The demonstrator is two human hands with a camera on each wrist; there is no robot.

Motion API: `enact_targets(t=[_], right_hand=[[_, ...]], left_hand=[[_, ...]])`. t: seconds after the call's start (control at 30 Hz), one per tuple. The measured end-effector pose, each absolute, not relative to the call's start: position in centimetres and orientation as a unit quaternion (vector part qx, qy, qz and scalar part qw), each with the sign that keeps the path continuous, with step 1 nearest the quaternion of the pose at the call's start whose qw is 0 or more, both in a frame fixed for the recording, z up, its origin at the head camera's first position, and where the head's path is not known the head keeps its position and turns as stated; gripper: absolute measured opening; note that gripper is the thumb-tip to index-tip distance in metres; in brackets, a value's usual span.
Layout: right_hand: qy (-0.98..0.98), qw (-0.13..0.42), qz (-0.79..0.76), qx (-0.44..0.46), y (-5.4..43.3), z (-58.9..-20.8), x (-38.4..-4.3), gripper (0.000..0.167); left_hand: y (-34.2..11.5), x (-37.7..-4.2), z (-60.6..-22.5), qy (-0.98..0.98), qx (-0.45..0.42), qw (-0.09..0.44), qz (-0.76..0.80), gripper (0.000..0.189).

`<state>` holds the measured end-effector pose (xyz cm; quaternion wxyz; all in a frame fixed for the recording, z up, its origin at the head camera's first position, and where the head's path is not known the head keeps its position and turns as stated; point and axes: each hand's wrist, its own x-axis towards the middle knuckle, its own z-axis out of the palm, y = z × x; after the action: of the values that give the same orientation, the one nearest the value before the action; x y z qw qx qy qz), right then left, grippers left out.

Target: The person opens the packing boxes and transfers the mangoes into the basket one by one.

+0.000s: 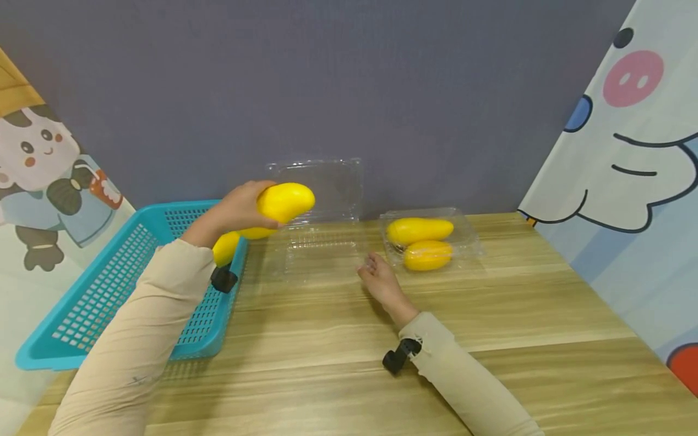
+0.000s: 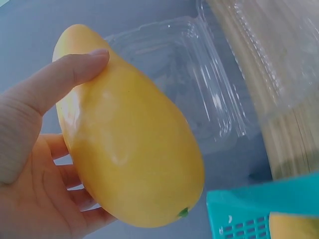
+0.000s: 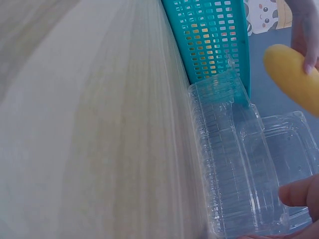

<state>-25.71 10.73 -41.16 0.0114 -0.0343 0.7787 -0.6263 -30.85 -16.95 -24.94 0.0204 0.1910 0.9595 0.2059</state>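
My left hand (image 1: 240, 206) grips a yellow mango (image 1: 289, 201), thumb on one side and fingers on the other. The left wrist view shows this smooth mango (image 2: 132, 139) with a green stem spot. Behind and below it, a clear plastic clamshell box (image 1: 322, 251) stands unfolded, its lid (image 1: 332, 191) upright against the wall. Beside the box's right edge is my right hand (image 1: 382, 281), loosely curled and apparently holding nothing; whether it touches the box I cannot tell. In the right wrist view its thumb (image 3: 296, 192) shows near the box.
A teal plastic basket (image 1: 223, 333) stands at the left, with more yellow fruit (image 1: 225, 248) at its far right corner, partly hidden by my left arm. Toward the right, another clear box (image 1: 466, 242) contains two mangoes (image 1: 428, 255). A grey wall (image 1: 436, 109) closes off the table's back.
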Motion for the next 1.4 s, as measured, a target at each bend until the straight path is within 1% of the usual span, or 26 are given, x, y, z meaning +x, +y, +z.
enact_targets(t=[0.23, 0.27, 0.47, 0.5, 0.93, 1.27, 1.4], right_hand=[[0.773, 0.021, -0.634, -0.031, 10.8, -41.2, -25.7, 0.060], [0.773, 0.023, -0.633, -0.031, 10.8, -40.7, -25.4, 0.059], [0.774, 0.034, -0.631, -0.034, 10.9, -40.5, -25.5, 0.060], [0.774, 0.033, -0.632, -0.033, 11.0, -41.0, -25.8, 0.060], [0.776, 0.021, -0.629, -0.033, 10.9, -40.9, -25.5, 0.060], [0.784, 0.024, -0.619, -0.026, 10.8, -41.0, -25.6, 0.060], [0.788, 0.027, -0.614, -0.024, 10.9, -41.0, -25.7, 0.060]], left_hand=[[-18.3, -30.3, -25.0, 0.964, 0.171, 0.023, 0.203, 0.090], [-18.6, -30.3, -25.0, 0.964, 0.169, 0.023, 0.203, 0.090], [-20.0, -30.2, -25.2, 0.966, 0.158, 0.022, 0.204, 0.090], [-20.2, -30.2, -25.2, 0.966, 0.156, 0.022, 0.204, 0.090], [-23.0, -29.5, -26.1, 0.965, 0.151, 0.022, 0.211, 0.089], [-26.2, -28.9, -27.1, 0.971, 0.133, 0.017, 0.196, 0.093], [-26.9, -28.8, -27.4, 0.971, 0.139, 0.020, 0.195, 0.091]])
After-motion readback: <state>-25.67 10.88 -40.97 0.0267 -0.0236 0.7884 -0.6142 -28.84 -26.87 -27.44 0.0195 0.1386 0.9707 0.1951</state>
